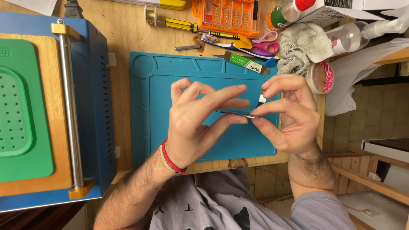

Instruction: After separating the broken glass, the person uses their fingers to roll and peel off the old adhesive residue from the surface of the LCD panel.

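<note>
Both hands hover above the blue work mat on the table. The left hand and right hand each pinch an end of a thin dark flat part, held edge-on, likely to steady it. Behind the mat lie a green-labelled flat tool, pink-handled scissors, an orange bit case, a grey rag and a tape roll.

The light is warm, even and quite bright. Around the blue mat everything looks sharp, with only soft, short shadows on it under the hands. Far right of the mat, white things glare slightly.
</note>
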